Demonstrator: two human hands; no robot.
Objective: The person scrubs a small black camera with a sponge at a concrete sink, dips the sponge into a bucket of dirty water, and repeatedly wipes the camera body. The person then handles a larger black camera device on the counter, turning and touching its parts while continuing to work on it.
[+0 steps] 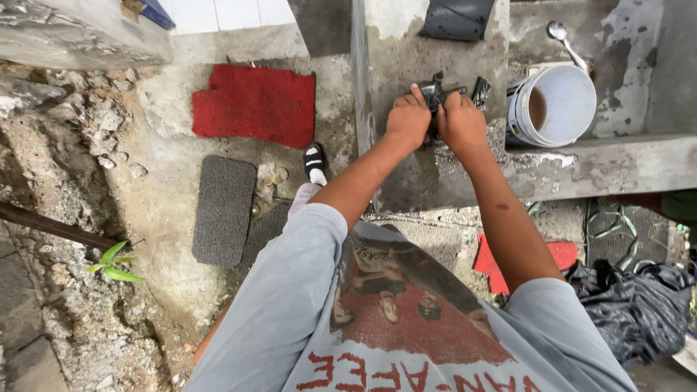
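On a rough concrete worktop (406, 51), seen from above, both hands clamp one dark metal part (435, 93) between them. The left hand (408, 120) grips it from 9 o'clock, the right hand (461, 123) from 3 o'clock, fingers of both curled tight around it. The part's long axis runs 12 to 6 o'clock, jutting out beyond the knuckles at 12. Both hands touch it equally. A white bucket (555, 105) stands near, at 3 o'clock.

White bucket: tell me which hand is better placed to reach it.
Probably the right hand: it grips the dark metal part on the side nearest the white bucket. The left hand sits on the far side.
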